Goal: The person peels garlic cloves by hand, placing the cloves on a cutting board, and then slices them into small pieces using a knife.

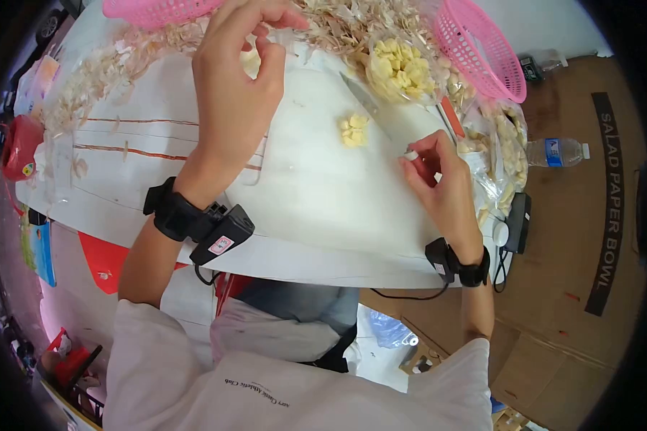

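My left hand (241, 90) is over the upper left of the white table, fingers bent and thumb apart from them, with nothing clear between. Pale pieces (251, 63) show through its gap. On the right, my right hand (442, 172) pinches a small white object (410, 155), mostly hidden by the fingers. A thin grey blade-like shape (366, 104) lies up and left of it. Between the hands sits a small pile of pale yellow peeled cloves (354, 131). Farther back, a clear bag (402, 70) holds many more.
Papery skins (352, 27) cover the back edge, near pink baskets (482, 50) (158, 8). At the right are bagged unpeeled cloves (507, 147), an orange-red strip (451, 116), a water bottle (558, 152), a black box (517, 223) and a cardboard box (553, 287).
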Motion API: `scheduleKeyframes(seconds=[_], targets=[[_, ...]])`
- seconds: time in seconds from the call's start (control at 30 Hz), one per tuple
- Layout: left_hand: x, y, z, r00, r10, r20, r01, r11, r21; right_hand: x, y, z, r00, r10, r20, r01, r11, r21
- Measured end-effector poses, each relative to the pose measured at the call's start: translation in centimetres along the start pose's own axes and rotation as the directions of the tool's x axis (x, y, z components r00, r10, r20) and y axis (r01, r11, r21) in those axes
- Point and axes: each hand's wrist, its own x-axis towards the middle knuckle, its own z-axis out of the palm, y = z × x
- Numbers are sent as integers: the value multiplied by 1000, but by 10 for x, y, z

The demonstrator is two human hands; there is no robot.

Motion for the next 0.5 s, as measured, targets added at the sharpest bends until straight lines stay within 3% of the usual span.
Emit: scheduleKeyframes(seconds=[0.07, 0.23, 0.37, 0.47, 0.5], targets=[[0, -1, 0, 1000, -16, 8, 16, 999, 28, 6, 7, 2, 999, -31, -15, 32, 997, 64], [-2, 1, 2, 998, -47, 40, 47, 999, 2, 14, 14, -2, 982, -151, 112, 163, 982, -99], [-4, 0, 5, 996, -60, 71, 59, 998, 15, 15, 16, 1, 972, -217, 93, 222, 974, -42], [-4, -1, 8, 995, -39, 91, 30, 995, 99, 12, 16, 3, 977, -192, 97, 198, 979, -50], [-4, -3, 9, 993, -36, 112, 25, 995, 100, 12, 17, 4, 965, -243, 99, 252, 963, -98]])
